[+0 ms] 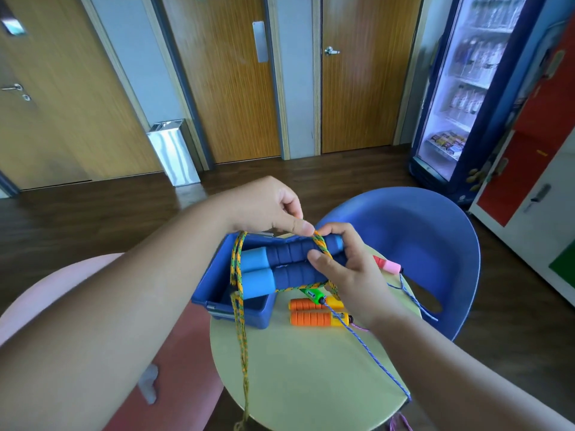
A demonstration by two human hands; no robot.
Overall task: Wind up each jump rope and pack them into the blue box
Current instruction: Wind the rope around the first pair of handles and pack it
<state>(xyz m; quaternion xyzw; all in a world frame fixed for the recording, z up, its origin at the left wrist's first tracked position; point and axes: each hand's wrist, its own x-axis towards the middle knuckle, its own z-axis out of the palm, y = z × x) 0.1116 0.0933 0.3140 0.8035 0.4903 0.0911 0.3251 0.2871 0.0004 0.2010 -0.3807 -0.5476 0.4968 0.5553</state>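
Note:
Two blue foam handles lie side by side in the air above the open blue box. My right hand grips their dark ends. My left hand pinches the orange-green rope where it crosses the handles. Loops of this rope hang down past the box and over the table's front edge. On the round green table lie two orange handles, a green handle with a blue rope, and a pink handle.
A blue chair stands behind the table on the right and a pink chair on the left. Wooden doors, a steel bin, a drinks fridge and coloured lockers stand further back.

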